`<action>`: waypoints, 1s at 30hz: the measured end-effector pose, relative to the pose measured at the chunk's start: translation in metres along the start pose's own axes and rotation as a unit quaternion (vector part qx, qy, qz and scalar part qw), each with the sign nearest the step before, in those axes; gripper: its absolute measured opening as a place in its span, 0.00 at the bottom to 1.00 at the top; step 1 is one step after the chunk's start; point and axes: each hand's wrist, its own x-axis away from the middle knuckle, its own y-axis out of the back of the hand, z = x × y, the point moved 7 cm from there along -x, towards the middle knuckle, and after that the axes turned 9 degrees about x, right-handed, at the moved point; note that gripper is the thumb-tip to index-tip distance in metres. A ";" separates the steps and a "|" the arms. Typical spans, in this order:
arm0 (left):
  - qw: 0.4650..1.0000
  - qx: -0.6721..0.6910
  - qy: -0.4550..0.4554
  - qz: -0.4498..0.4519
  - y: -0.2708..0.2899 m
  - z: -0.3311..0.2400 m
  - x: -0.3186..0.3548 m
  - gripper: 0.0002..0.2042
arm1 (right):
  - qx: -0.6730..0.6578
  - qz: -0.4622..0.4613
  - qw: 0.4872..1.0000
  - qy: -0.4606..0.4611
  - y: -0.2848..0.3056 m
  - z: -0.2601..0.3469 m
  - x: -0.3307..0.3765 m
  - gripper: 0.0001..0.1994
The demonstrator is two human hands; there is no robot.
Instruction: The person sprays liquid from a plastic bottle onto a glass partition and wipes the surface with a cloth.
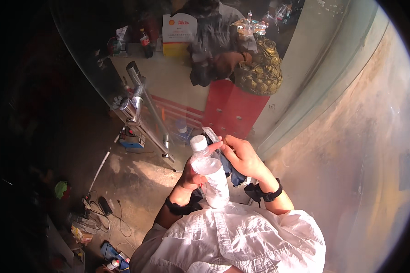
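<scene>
White shirt (223, 241); bottle (214, 184) partly covering left grip (189, 177); chrome handle (146, 135) beyond.

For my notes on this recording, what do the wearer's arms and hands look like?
Both the left hand and right hand are ungloved. Each wrist wears a black band; the right one has a bulky black piece. The shirt is white.
</scene>
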 end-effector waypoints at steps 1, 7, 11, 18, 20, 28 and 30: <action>1.000 -0.023 -0.013 0.013 0.002 0.001 -0.006 0.56 | 0.000 -0.010 1.000 -0.017 0.004 -0.002 -0.002 0.11; 0.997 0.082 -0.013 0.000 -0.011 -0.002 -0.011 0.59 | -0.305 0.051 0.951 -0.006 0.000 -0.015 0.010 0.16; 0.990 0.144 -0.006 0.000 -0.017 -0.003 -0.011 0.58 | -0.288 0.052 0.955 0.037 0.001 -0.015 0.025 0.20; 0.994 0.073 -0.041 -0.071 -0.013 -0.003 -0.020 0.55 | -0.334 -0.015 0.942 -0.038 0.008 -0.047 0.034 0.10; 0.992 0.074 -0.082 -0.059 -0.010 -0.009 -0.025 0.55 | -0.382 0.002 0.923 -0.053 0.008 -0.057 0.035 0.08; 0.988 0.013 -0.140 -0.066 -0.001 -0.032 -0.041 0.55 | -0.732 -0.146 0.661 -0.070 0.042 -0.100 0.037 0.18; 0.987 0.013 -0.140 -0.077 0.008 -0.032 -0.035 0.55 | -0.734 -0.179 0.653 -0.052 0.062 -0.111 0.034 0.18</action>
